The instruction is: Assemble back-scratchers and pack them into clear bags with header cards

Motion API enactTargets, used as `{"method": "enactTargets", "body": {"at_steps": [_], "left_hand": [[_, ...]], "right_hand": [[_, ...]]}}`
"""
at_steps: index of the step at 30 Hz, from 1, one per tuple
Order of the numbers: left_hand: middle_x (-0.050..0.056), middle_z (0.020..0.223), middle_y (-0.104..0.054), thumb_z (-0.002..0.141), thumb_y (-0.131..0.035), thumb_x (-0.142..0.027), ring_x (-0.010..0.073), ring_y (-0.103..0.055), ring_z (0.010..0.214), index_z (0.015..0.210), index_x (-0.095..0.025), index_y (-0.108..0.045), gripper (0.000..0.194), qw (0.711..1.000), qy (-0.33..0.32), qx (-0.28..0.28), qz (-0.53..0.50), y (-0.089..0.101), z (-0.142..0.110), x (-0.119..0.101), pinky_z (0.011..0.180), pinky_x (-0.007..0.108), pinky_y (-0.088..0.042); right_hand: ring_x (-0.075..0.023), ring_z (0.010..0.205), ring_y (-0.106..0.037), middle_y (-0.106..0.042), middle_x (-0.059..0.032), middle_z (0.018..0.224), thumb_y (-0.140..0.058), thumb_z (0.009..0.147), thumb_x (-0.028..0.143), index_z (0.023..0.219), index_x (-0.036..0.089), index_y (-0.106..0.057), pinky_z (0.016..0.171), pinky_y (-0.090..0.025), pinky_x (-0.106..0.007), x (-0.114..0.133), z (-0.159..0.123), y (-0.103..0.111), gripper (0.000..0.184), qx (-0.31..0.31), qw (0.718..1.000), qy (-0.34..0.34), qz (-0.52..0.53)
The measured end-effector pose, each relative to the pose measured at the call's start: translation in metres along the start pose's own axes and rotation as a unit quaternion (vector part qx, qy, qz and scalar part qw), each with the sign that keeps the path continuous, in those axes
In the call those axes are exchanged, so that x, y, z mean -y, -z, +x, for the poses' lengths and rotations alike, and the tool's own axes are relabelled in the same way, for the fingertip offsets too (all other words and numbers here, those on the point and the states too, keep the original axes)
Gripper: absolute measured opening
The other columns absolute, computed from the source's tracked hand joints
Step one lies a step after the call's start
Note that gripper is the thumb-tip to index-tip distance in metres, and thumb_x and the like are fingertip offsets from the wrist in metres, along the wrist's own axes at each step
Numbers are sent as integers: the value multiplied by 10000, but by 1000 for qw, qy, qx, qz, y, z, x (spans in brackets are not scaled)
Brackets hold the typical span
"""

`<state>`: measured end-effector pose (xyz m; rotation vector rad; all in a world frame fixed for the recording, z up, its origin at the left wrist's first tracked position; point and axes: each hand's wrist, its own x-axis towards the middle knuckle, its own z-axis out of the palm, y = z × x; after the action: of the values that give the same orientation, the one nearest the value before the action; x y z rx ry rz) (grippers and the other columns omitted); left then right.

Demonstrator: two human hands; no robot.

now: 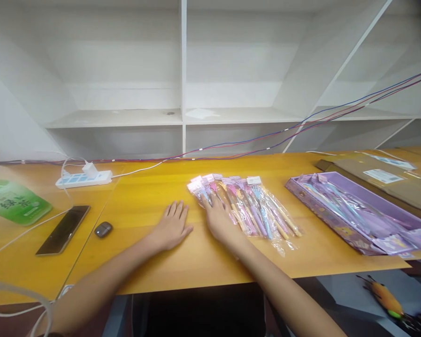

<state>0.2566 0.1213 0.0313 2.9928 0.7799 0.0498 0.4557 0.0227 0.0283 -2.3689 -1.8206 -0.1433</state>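
Observation:
My left hand [173, 228] lies flat on the yellow wooden table, fingers spread, holding nothing. Just left of the row of wrapped back scratchers, my right hand [219, 221] rests with its fingers stretched over the packets at that end. The back scratchers [254, 210] lie side by side in clear plastic sleeves, with small hand-shaped heads at the far end and pink, purple, blue and cream handles. Part of the leftmost packets is hidden under my right fingers. To the right, an open purple box [340, 234] contains more wrapped sticks.
A cardboard box [358, 175] lies behind the purple box. At the left are a green pouch [17, 201], a phone [63, 230], a small dark case [103, 229] and a white power strip [100, 178]. Cables run along the back below white shelves [231, 114].

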Motion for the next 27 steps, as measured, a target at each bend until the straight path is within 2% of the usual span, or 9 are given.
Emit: {"method": "enactTargets", "body": {"at_steps": [4,7,9,12,14,17,21,24,27], "left_hand": [[215,1757,-190,1059,-275,-655,415,-126,1641,1671,-133,-317,806,1000,-20,-20,-7,-11,2,4,1306,591,-174],[184,1760,-211,1062,-274,-652,388,-148,1642,1671,-164,-324,781,999,-47,-12,-12,-7,5,14,1316,560,-161],[166,1762,-219,1067,-274,-642,371,-159,1643,1672,-173,-321,767,998,-59,-11,-18,-3,7,20,1321,544,-161],[147,1760,-242,1074,-278,-616,343,-183,1641,1676,-158,-305,756,998,-61,-14,-31,-1,9,24,1331,509,-159],[135,1755,-263,1077,-272,-607,338,-198,1637,1672,-153,-314,749,998,-56,-17,-37,-2,9,24,1335,499,-159],[122,1749,-289,1081,-258,-602,344,-219,1630,1659,-157,-349,736,998,-53,-23,-39,-5,10,25,1336,499,-165],[124,1739,-310,1076,-291,-612,333,-245,1624,1654,-166,-364,733,997,-59,-27,-41,-8,13,31,1333,494,-195],[111,1738,-314,1054,-349,-657,326,-246,1626,1660,-203,-361,758,996,-73,-24,-47,-7,17,40,1328,502,-221],[76,1747,-294,1054,-348,-667,319,-221,1636,1680,-250,-318,753,994,-94,-15,-52,-5,20,48,1330,514,-216]], "right_hand": [[-395,1499,-401,-392,-193,1664,-417,964,129,1736,269,-111,1182,-359,-553,-15,12,11,841,-26,1000,-6,5],[-393,1440,-450,-412,-223,1631,-403,988,136,1721,223,-207,1132,-409,-521,-23,29,28,764,-39,999,-22,5],[-404,1466,-410,-373,-232,1660,-410,1025,219,1723,198,-187,1151,-380,-539,-25,35,34,733,-58,998,-22,7],[-421,1571,-242,-242,-184,1746,-394,1064,498,1731,235,-123,1214,-257,-623,-25,33,26,767,-60,998,1,6],[-420,1593,-202,-192,-143,1771,-361,1050,630,1718,296,-196,1226,-196,-665,-25,30,13,765,-24,1000,4,7],[-428,1590,-219,-196,-134,1772,-356,1045,643,1680,320,-328,1223,-167,-697,-30,31,-1,713,-1,999,-48,7],[-479,1584,-196,-188,-144,1773,-379,1037,625,1689,318,-312,1176,-150,-787,-42,44,-2,724,6,994,-109,-4],[-489,1565,-240,-165,-140,1779,-359,1036,655,1707,331,-250,1168,-174,-788,-46,44,3,753,23,994,-106,0],[-447,1594,-198,-164,-136,1779,-364,1030,685,1717,314,-210,1219,-152,-719,-54,31,16,796,1,999,-43,-20]]}}
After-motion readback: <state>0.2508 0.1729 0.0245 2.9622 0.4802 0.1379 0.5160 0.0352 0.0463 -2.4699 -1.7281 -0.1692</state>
